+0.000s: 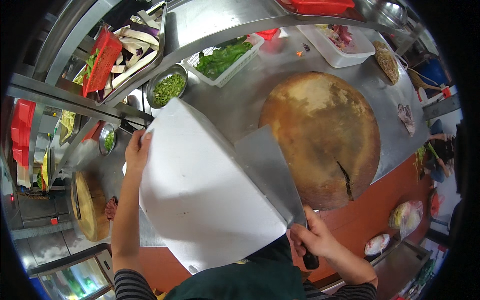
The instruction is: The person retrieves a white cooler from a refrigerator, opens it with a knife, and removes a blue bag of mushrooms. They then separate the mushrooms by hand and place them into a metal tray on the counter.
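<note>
A large white box (198, 180), perhaps foam, is tilted in front of my body with a broad smooth face towards me. Its upper left edge is gripped by my left hand (137, 150), thumb on top. My right hand (313, 234) holds a cleaver (268, 168) by its black handle. The wide grey blade lies along the box's right side, partly hidden behind it, and overlaps the view of a round wooden chopping block (318, 138). That block has a dark crack near its lower edge.
On the steel counter (232, 108) stand a bowl of chopped greens (168, 89), a white basket of green peppers (225, 60) and a white tub (337, 48). A tray of cut eggplant (135, 48) rests on the shelf. A second chopping block (90, 206) stands left. Another person (442, 153) is at far right.
</note>
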{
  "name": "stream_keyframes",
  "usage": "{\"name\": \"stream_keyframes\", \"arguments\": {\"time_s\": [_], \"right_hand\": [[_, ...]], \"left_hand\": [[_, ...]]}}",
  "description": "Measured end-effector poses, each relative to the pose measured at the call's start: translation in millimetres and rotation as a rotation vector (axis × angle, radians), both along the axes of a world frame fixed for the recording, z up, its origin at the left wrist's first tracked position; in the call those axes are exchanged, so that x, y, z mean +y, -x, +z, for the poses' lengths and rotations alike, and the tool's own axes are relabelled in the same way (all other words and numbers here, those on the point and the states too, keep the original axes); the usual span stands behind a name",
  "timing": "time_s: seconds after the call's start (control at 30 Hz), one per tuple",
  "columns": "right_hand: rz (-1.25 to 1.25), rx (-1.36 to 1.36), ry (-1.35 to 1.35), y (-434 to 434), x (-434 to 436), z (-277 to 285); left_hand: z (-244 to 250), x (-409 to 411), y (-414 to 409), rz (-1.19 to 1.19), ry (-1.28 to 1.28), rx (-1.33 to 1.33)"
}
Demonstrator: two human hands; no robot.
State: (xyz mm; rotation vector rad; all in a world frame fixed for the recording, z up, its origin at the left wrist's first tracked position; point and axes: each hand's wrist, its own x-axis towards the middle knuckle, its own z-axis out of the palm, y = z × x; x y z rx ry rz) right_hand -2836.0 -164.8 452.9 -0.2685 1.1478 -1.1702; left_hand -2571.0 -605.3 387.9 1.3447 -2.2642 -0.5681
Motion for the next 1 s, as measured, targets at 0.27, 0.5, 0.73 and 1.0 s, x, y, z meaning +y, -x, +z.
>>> {"name": "stream_keyframes", "arguments": {"time_s": [0.27, 0.5, 0.73, 1.0], "right_hand": [[-0.033, -0.137, 0.04, 5.4, 19.6, -48.7], [-0.018, -0.244, 0.095, -0.2, 10.3, -69.8], [0.035, -0.181, 0.095, 6.8, 1.5, -66.6], [0.085, -0.127, 0.1, 17.9, -15.3, -63.6]], "left_hand": [[6.6, 16.5, 19.7, -0.063, -0.061, -0.012], [9.2, 17.5, 14.5, -0.051, -0.194, 0.056], [6.4, 14.5, 5.5, -0.059, -0.222, 0.095], [9.8, 23.3, 13.7, -0.059, -0.203, 0.115]]}}
